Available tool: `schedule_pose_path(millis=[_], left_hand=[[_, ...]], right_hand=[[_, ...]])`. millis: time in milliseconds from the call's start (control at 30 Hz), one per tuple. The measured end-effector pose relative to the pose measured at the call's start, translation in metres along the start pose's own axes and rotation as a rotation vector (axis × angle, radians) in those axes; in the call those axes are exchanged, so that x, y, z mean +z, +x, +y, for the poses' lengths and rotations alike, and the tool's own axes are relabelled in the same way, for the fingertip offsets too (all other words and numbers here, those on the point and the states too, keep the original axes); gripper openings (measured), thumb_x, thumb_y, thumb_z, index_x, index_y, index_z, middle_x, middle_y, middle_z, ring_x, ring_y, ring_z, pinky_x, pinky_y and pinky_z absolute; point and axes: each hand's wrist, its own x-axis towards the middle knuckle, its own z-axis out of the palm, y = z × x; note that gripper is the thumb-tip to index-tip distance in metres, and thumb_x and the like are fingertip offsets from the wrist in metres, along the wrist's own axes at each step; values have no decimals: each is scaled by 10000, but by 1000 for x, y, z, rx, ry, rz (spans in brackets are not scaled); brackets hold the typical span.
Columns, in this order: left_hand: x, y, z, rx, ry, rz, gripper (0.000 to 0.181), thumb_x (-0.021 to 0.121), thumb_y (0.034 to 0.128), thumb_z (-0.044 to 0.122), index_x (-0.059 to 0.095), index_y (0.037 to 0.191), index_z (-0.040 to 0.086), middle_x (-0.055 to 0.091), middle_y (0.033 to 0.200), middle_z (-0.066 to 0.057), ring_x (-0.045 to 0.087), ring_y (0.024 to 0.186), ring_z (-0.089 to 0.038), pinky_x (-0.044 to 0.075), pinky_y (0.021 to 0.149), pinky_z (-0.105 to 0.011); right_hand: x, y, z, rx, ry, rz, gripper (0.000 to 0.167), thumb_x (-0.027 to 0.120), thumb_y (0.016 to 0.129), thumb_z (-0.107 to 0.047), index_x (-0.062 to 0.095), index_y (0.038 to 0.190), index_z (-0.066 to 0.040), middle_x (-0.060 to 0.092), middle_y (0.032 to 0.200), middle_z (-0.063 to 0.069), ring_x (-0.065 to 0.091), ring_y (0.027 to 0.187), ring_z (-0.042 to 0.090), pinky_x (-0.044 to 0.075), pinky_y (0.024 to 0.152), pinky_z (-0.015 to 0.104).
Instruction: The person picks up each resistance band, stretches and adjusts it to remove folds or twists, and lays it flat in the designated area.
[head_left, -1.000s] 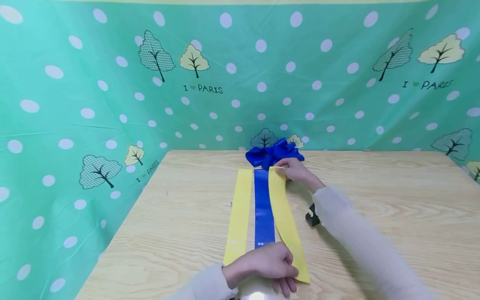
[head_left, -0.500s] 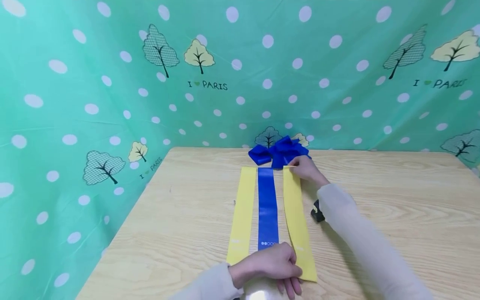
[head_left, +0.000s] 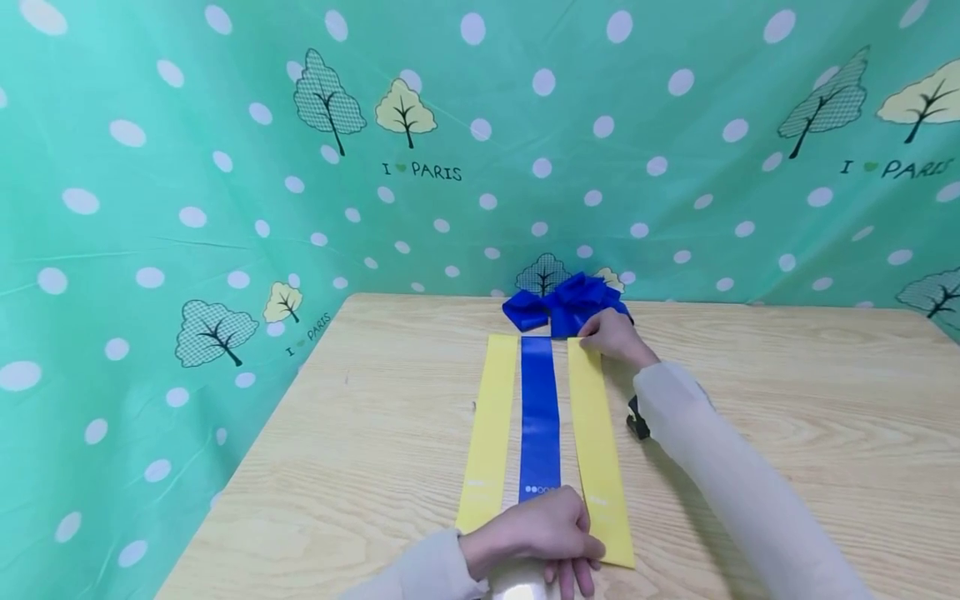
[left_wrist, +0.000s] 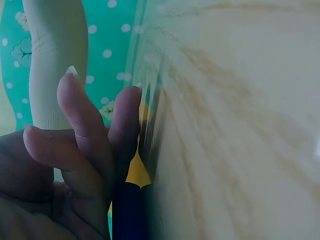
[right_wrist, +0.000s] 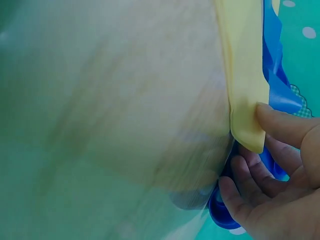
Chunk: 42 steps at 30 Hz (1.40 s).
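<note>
Three flat resistance bands lie side by side: a left yellow band (head_left: 491, 417), a middle blue band (head_left: 539, 408) and a right yellow band (head_left: 596, 433). My right hand (head_left: 617, 337) pinches the far end of the right yellow band, thumb on top in the right wrist view. Across the near end of the blue band reaches my left hand (head_left: 543, 529). Its fingers are bent at the left edge of the right yellow band's near end. The left wrist view shows the other fingers (left_wrist: 85, 115) loosely bent. The left thumb's grip is partly hidden.
A blue ribbon-like bundle (head_left: 573, 302) lies at the table's far edge, just beyond the bands. Beside my right sleeve is a small black object (head_left: 637, 419), partly covered. A green dotted cloth (head_left: 480, 167) hangs behind the wooden table (head_left: 375, 433).
My right hand has shifted the far end of the right yellow band to the right, away from the blue band, and that band now lies straighter. My left hand has stayed nearly in place.
</note>
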Motion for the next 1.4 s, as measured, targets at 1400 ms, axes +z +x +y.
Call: schedule_pose_path(millis=[1400], left_hand=[[-11,-8,-6,19,-72,-35,346,533,939,120,639,663,-59,642,559,-203,419,282,-44,216,296,-152]], right_hand=[[-4,2,0,-50,-62,-8,96,663,868,-105,654,867,-9,630,878,120,536,790,234,450,676,277]])
